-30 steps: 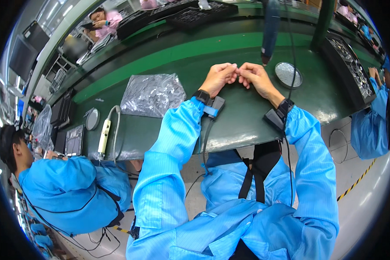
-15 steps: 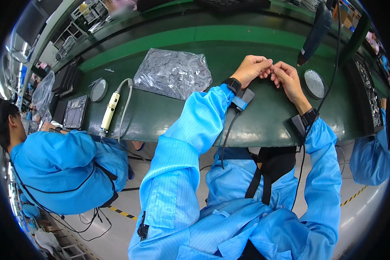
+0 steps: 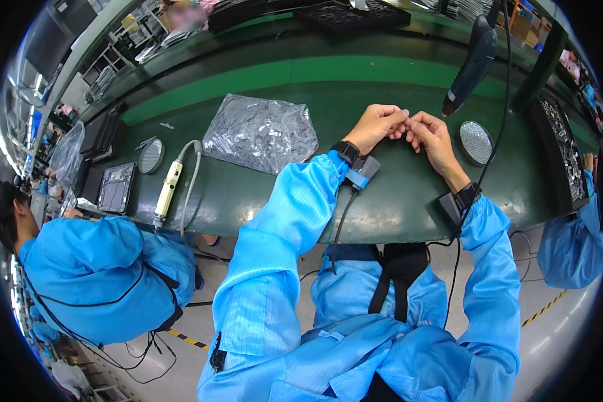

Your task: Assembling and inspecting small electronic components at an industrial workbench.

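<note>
My left hand (image 3: 376,127) and my right hand (image 3: 433,140) meet fingertip to fingertip above the green bench (image 3: 248,201). The fingers of both are pinched closed; whatever lies between them is too small or hidden to name. Left of my left hand lies a clear plastic bag (image 3: 261,134) full of small grey flat pieces. Close by my right hand, on its right, is a round dish (image 3: 476,142) with a textured silvery surface. A dark power screwdriver (image 3: 472,63) hangs tip down just beyond my right hand.
A pale yellow electric screwdriver (image 3: 169,187) with a grey cable lies left of the bag. Another round dish (image 3: 151,156) and an opened device (image 3: 116,187) are farther left, by a co-worker in blue (image 3: 94,275). A black tray of small parts (image 3: 565,151) stands at the right.
The whole view has shifted slightly, so the bench and its things sit lower in the picture. My hands stay together in the same pinch, with little other movement.
</note>
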The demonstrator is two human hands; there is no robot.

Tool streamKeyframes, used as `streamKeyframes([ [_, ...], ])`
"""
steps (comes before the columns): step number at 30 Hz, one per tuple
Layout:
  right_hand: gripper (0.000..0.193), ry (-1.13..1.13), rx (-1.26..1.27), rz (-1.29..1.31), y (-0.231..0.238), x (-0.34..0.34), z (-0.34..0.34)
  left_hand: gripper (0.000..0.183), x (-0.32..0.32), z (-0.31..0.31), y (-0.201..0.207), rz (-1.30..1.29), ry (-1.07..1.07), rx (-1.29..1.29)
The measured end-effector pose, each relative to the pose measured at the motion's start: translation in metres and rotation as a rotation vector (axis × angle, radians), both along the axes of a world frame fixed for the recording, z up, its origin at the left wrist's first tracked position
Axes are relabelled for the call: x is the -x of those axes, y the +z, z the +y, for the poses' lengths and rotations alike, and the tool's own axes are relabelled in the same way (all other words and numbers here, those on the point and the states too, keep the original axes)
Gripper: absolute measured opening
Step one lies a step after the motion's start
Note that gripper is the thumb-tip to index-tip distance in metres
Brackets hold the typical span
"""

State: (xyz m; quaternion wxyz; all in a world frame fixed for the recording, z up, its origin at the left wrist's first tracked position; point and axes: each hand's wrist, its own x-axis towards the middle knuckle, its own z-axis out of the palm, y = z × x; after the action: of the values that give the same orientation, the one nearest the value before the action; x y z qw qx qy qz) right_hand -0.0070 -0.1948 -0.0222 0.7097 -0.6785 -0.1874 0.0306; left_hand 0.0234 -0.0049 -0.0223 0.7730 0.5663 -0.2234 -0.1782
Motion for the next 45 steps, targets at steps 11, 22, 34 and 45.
streamKeyframes([
  [11,0.015,-0.022,0.062,0.02,0.005,0.003,0.005,0.024,-0.003,0.008,0.004,0.059,-0.082,-0.033],
  [22,0.01,0.051,0.066,0.037,0.008,0.012,0.004,0.025,0.003,0.005,0.005,0.11,-0.068,-0.006],
  [34,0.009,0.056,0.15,-0.079,0.006,0.002,0.005,0.023,0.004,0.007,0.013,0.122,-0.026,-0.047],
  [45,0.031,0.046,0.195,-0.054,-0.006,0.015,0.002,0.026,0.011,0.0,0.002,0.06,-0.01,0.018],
])
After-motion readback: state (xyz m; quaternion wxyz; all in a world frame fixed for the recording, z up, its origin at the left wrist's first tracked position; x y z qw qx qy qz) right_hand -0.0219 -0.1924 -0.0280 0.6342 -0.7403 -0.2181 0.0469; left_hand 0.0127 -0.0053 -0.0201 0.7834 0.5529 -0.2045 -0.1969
